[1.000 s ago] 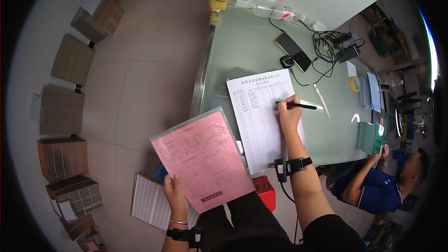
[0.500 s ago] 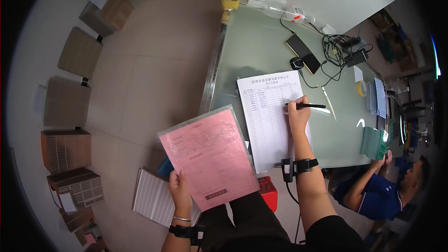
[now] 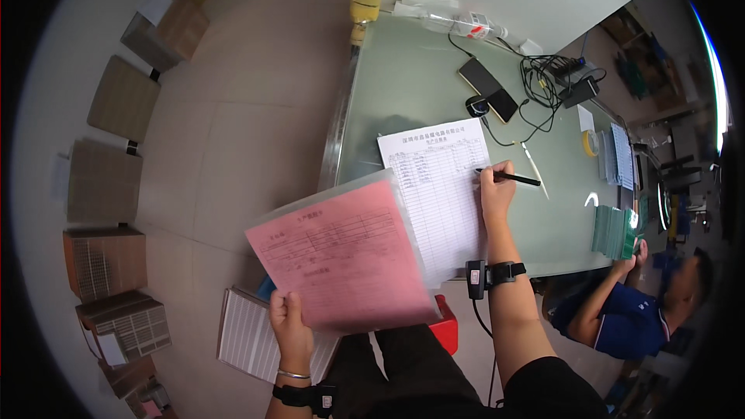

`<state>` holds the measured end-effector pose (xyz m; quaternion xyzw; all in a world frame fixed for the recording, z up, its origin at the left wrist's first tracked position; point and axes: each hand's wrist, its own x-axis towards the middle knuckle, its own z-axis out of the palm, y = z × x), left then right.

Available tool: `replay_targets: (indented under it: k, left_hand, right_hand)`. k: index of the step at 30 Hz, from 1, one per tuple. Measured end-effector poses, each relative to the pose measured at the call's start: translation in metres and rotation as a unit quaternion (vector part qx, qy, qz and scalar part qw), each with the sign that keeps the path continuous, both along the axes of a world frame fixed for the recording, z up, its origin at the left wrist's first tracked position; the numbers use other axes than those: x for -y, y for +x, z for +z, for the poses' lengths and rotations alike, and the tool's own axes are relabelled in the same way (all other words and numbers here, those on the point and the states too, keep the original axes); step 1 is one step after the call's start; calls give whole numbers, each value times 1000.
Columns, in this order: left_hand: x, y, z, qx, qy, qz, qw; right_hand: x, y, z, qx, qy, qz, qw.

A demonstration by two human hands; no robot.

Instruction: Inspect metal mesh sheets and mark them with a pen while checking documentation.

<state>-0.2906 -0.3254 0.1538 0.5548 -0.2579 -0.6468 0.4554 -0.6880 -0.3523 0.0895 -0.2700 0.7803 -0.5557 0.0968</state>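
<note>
My left hand point(image 3: 290, 327) grips the lower left edge of a pink printed form point(image 3: 341, 256) in a clear plastic sleeve, held tilted in front of the table edge. The sleeve overlaps the lower left of a white ruled record sheet point(image 3: 446, 194) lying on the green table. In my right hand point(image 3: 497, 190) is a black pen point(image 3: 516, 178), its tip at the sheet's right-hand columns. Several rows at the sheet's upper left carry handwriting. Both my wrists wear black strapped devices.
On the table point(image 3: 403, 70) lie a phone point(image 3: 487, 89), tangled black cables point(image 3: 547, 81), a plastic bottle point(image 3: 469, 25) and a tape roll point(image 3: 590, 143). A yellow pen holder point(image 3: 365, 6) stands at the far left corner. To the right a co-worker point(image 3: 621, 318) handles green boards point(image 3: 613, 233). Boxes point(image 3: 105, 264) line the left wall.
The pink form has tilted and shifted left with my left hand. My right hand has moved slightly up the sheet with the pen. The whole view has shifted a little.
</note>
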Motion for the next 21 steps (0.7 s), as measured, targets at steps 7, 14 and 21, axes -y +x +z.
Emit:
replay_targets:
  k: [7, 14, 21]
  left_hand:
    - [1, -21, -16, 36, -2, -48, 998]
    - [-4, -17, -28, 27, 31, -54, 998]
    - [-2, -17, -31, 13, 45, -53, 998]
  right_hand:
    - [3, 1, 1, 3, 33, -11, 999]
    - [2, -6, 0, -48, 84, 18, 995]
    - [1, -4, 7, 7, 44, 30, 999]
